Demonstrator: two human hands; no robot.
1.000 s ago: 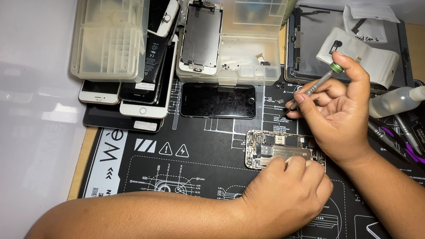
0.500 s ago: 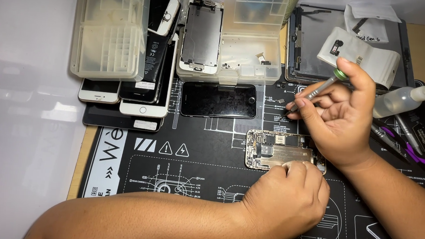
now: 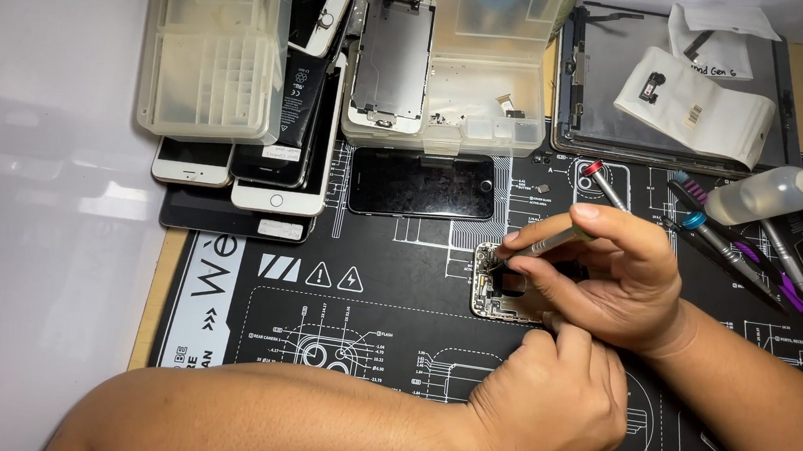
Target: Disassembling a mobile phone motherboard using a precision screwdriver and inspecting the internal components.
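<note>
An opened phone body [image 3: 499, 284] with its insides bare lies on the black repair mat [image 3: 367, 308]. My right hand [image 3: 605, 277] grips a thin metal screwdriver [image 3: 543, 243], its tip down on the phone's left end. My left hand [image 3: 554, 401] rests just in front of the phone, fingers curled against its near edge. Both hands hide most of the phone.
A dark phone screen [image 3: 420, 184] lies behind. Stacked phones [image 3: 274, 165], clear parts boxes [image 3: 216, 52] [image 3: 485, 109] and a display assembly [image 3: 392, 60] crowd the back. A tablet frame [image 3: 600, 79], squeeze bottle [image 3: 766, 193] and loose screwdrivers [image 3: 720, 243] lie right. The mat's left edge meets a white surface.
My right hand has come down and left from above the mat, bringing the screwdriver tip onto the phone. My left hand has slid slightly toward me and stays at the phone's near edge.
</note>
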